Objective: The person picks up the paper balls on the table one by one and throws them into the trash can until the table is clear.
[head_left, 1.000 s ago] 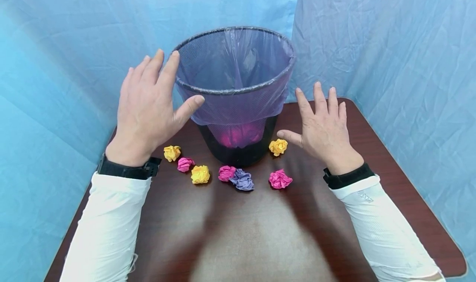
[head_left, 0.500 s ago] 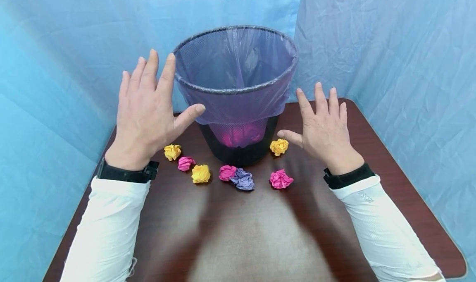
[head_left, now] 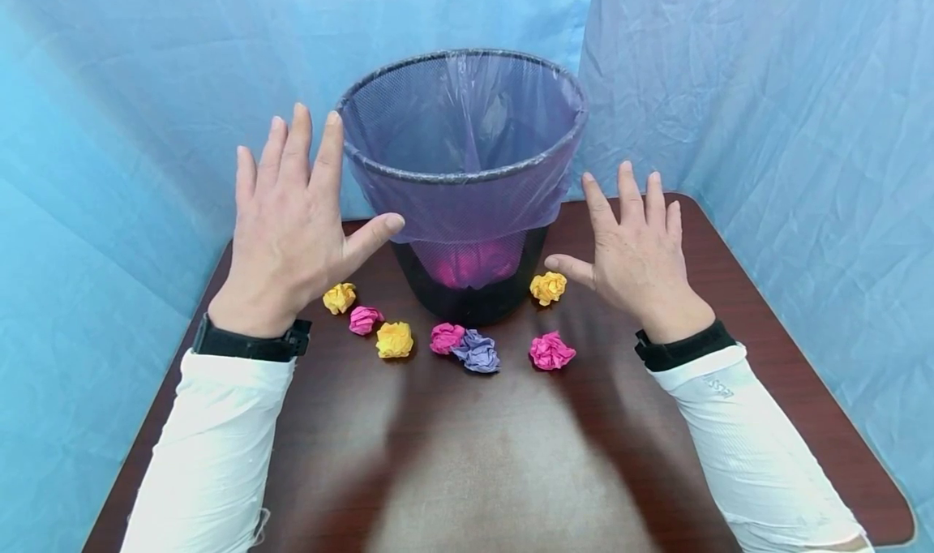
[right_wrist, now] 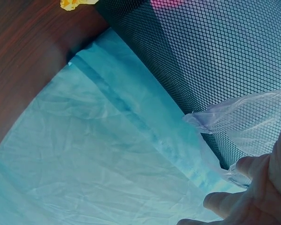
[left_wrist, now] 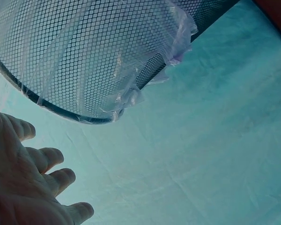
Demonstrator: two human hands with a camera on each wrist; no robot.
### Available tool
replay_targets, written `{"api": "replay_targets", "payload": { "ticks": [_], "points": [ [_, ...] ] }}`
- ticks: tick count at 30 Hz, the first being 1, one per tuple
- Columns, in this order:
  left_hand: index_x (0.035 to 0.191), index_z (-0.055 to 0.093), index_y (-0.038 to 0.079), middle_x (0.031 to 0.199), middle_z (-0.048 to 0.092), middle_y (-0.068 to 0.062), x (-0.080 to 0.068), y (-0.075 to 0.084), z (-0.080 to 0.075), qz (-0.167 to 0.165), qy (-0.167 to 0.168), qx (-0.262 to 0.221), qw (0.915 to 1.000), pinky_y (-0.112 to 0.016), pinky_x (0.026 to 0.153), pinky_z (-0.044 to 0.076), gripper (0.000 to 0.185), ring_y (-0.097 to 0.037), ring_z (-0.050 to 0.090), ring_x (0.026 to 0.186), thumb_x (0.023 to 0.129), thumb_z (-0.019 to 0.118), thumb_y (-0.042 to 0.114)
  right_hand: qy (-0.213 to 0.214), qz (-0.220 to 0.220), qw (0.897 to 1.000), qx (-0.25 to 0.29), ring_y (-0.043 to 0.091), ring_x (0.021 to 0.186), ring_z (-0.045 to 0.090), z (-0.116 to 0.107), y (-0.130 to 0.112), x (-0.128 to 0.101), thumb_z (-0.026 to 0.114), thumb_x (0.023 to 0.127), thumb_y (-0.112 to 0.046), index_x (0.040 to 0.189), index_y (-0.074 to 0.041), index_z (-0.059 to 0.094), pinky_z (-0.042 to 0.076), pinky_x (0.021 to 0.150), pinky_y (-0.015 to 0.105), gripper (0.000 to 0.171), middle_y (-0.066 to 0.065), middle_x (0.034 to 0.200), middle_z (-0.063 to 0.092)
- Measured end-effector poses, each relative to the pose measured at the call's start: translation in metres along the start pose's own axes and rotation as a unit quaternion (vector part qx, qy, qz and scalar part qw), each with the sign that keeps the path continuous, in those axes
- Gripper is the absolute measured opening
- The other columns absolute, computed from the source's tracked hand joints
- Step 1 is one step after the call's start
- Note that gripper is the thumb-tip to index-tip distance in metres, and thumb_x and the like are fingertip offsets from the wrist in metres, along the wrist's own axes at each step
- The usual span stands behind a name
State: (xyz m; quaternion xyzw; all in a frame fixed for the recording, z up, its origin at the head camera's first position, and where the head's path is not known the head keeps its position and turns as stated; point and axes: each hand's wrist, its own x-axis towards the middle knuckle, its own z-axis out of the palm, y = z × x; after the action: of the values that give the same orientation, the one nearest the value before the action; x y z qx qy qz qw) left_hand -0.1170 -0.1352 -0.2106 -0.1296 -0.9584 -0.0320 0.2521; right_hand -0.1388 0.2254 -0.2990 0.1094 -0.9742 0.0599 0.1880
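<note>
Fingers spread, my left hand [head_left: 284, 229] is raised to the left of a black mesh wastebasket [head_left: 467, 302]. My right hand [head_left: 635, 253] is lifted at the basket's right, its fingers also straight and apart. Both hands hold nothing. A thin purple plastic bag [head_left: 467, 204] lines the basket and folds over its rim. Something pink [head_left: 474, 265] shows through the mesh low inside. Crumpled paper balls lie in front: an orange one [head_left: 339, 297], a pink one [head_left: 365, 320], a yellow one [head_left: 395, 340], a purple one [head_left: 477, 352] touching another pink one, and more at right.
The basket stands toward the back of a dark brown wooden table [head_left: 467, 472] with rounded corners. Blue cloth [head_left: 803, 131] hangs behind it and on both sides. Near my right thumb lies an orange paper ball [head_left: 547, 289], with a pink one [head_left: 551, 351] closer to the front.
My left hand has sunk slightly, its fingers spreading a little further from the basket rim. The right hand and the paper balls have stayed in place.
</note>
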Motion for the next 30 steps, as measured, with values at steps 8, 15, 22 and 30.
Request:
{"api": "replay_targets", "payload": {
  "ticks": [8, 15, 22, 30],
  "points": [
    [0.157, 0.009, 0.017, 0.161, 0.005, -0.014, -0.003, -0.002, 0.006, -0.008, -0.016, 0.008, 0.9998, -0.063, 0.113, -0.001, 0.107, -0.036, 0.004, 0.148, 0.078, 0.046, 0.08, 0.001, 0.0, 1.0, -0.002, 0.051, 0.143, 0.005, 0.001, -0.001, 0.0, 0.054, 0.074, -0.081, 0.156, -0.024, 0.015, 0.016, 0.103, 0.073, 0.107, 0.021, 0.16, 0.007],
    [0.156, 0.006, 0.018, 0.161, 0.002, -0.013, -0.006, -0.003, 0.012, -0.013, -0.026, 0.011, 0.9995, -0.064, 0.112, -0.002, 0.108, -0.035, 0.002, 0.148, 0.078, 0.044, 0.081, -0.007, 0.001, 1.0, 0.001, 0.051, 0.143, 0.003, 0.002, -0.001, -0.001, 0.052, 0.075, -0.081, 0.156, -0.024, 0.014, 0.015, 0.104, 0.072, 0.107, 0.021, 0.16, 0.006],
    [0.157, 0.005, 0.019, 0.161, 0.001, -0.012, -0.008, -0.004, 0.016, -0.022, -0.035, 0.008, 0.9991, -0.066, 0.111, -0.003, 0.107, -0.036, 0.001, 0.148, 0.078, 0.044, 0.081, -0.013, 0.005, 1.0, 0.009, 0.05, 0.143, 0.001, 0.003, -0.002, -0.002, 0.05, 0.074, -0.083, 0.157, -0.025, 0.013, 0.014, 0.104, 0.073, 0.107, 0.02, 0.16, 0.004],
    [0.157, 0.004, 0.019, 0.161, 0.0, -0.012, -0.013, -0.007, 0.022, -0.027, -0.042, -0.002, 0.9988, -0.069, 0.109, -0.002, 0.107, -0.037, 0.001, 0.147, 0.079, 0.046, 0.079, -0.014, 0.004, 1.0, 0.011, 0.05, 0.143, 0.002, 0.004, -0.002, -0.002, 0.049, 0.074, -0.083, 0.157, -0.026, 0.012, 0.014, 0.104, 0.073, 0.107, 0.02, 0.16, 0.004]
  ]
}}
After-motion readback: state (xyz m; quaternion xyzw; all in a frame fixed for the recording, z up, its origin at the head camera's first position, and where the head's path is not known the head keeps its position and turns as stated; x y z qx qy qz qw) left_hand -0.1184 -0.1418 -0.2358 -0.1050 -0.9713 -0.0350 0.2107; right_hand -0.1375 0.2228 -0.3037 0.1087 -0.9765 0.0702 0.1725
